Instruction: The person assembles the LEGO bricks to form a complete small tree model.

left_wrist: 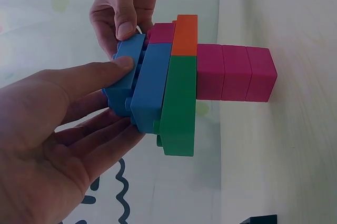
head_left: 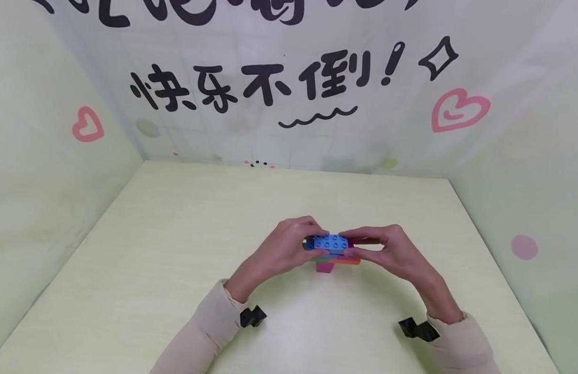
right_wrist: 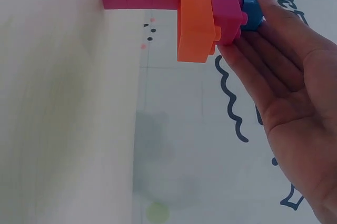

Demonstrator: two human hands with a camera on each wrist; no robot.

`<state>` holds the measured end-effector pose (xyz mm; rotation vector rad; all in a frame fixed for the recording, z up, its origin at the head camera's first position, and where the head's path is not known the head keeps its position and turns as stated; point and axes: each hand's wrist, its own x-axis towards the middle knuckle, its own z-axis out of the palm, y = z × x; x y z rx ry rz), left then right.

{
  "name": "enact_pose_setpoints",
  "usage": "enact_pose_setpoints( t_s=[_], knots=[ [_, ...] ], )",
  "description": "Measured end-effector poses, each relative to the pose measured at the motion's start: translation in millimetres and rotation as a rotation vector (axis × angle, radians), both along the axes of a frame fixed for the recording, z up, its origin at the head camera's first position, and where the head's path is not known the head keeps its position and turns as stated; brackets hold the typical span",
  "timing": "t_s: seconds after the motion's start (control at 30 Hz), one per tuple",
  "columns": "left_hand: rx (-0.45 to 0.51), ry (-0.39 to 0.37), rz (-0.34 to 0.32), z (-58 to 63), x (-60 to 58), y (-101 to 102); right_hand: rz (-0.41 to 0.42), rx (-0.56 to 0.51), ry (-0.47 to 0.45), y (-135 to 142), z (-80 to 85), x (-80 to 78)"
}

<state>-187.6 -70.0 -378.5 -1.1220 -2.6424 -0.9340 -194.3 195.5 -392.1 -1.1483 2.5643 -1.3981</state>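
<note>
A light blue studded toy brick (head_left: pixel 331 243) tops a small stack of bricks. My left hand (head_left: pixel 286 249) pinches its left end between thumb and fingers, and my right hand (head_left: pixel 396 252) grips the right end. In the left wrist view, a narrow gap with studs shows under this top brick. Below it lie another blue brick (left_wrist: pixel 152 82) and a magenta brick (right_wrist: pixel 226 19) side by side. A green brick (left_wrist: pixel 179 108) and an orange brick (right_wrist: pixel 195 24) form the wider layer underneath. Several magenta bricks (left_wrist: pixel 234 72) make the narrow column at the base.
The stack stands on a pale wooden tabletop (head_left: pixel 176 249). Behind it rises a printed white wall (head_left: pixel 251 135) with black lettering, and side walls flank the table. Dark wrist devices (head_left: pixel 253 316) jut from both beige sleeves (head_left: pixel 205 322).
</note>
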Motion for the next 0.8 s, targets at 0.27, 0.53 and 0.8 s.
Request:
enact_pose_setpoints(
  t_s=[0.27, 0.53, 0.8],
  knots=[
    [0.007, 0.007, -0.012, -3.2, -2.3, -1.7, 0.007, 0.082, 0.023, -5.3, -9.9, -0.4],
    [-0.021, 0.059, 0.009, -0.6, -1.1, 0.8, 0.014, 0.071, 0.017, -6.5, -9.0, -1.9],
    [-0.008, 0.026, 0.001, -1.8, -2.0, 1.1, 0.001, -0.018, 0.009, -9.2, -5.8, -0.8]
  ],
)
